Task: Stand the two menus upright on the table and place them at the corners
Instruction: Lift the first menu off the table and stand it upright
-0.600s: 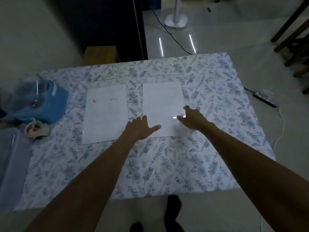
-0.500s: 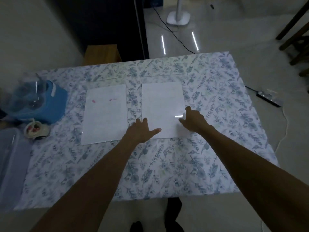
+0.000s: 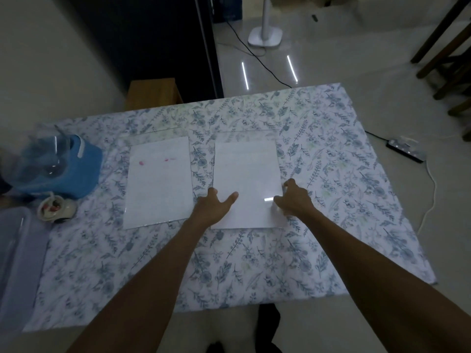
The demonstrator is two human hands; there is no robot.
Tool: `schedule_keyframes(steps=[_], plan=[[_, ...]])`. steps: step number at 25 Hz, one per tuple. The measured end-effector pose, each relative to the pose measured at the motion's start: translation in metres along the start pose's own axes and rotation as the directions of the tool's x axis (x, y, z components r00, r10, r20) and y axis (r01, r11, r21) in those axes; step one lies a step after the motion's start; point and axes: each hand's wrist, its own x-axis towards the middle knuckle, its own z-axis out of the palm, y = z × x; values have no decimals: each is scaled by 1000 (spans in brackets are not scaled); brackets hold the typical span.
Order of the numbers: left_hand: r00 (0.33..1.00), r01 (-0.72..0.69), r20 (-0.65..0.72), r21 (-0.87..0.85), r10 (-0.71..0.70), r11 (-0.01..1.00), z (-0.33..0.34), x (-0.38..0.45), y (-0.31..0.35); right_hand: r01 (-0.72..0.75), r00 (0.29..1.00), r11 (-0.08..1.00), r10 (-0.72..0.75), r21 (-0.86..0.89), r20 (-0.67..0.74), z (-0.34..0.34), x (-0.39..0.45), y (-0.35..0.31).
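Observation:
Two white menus in clear holders lie flat, side by side, on the floral tablecloth (image 3: 344, 200). The left menu (image 3: 158, 182) has small pink marks near its top and nothing touches it. On the right menu (image 3: 246, 174), my left hand (image 3: 214, 208) rests at the near left edge with fingers spread. My right hand (image 3: 293, 200) curls its fingers around that menu's near right edge. Whether the edge is lifted off the cloth I cannot tell.
A blue appliance with a clear dome (image 3: 54, 169) stands at the table's left edge, with a small white cup (image 3: 54, 207) in front of it and a clear plastic box (image 3: 15, 263) nearer. A fan base (image 3: 265, 35), cables, a power strip (image 3: 405, 150) and chairs are on the floor beyond.
Both hands have stayed at the right menu's near edges; my right hand's fingers have curled a little more around the right edge. The menus have not moved.

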Motion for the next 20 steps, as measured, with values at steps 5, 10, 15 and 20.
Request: schedule_keyframes(steps=[5,10,15,20], plan=[[999,-34,-20,-19,34,999,-9,-38,-23,-3,999,999,4,34,-44,7,-47,-1],[991,-133,-38,-48,132,990,-23,-84,-41,5,991,1000,-2,25,-135,4,-108,-4],[975,-208,-97,-68,201,976,-25,-133,-54,22,982,999,-15,35,-186,-3,-165,-5],[963,-256,-102,-55,250,965,-35,-165,-39,50,969,998,-42,25,-245,-25,-201,-16]])
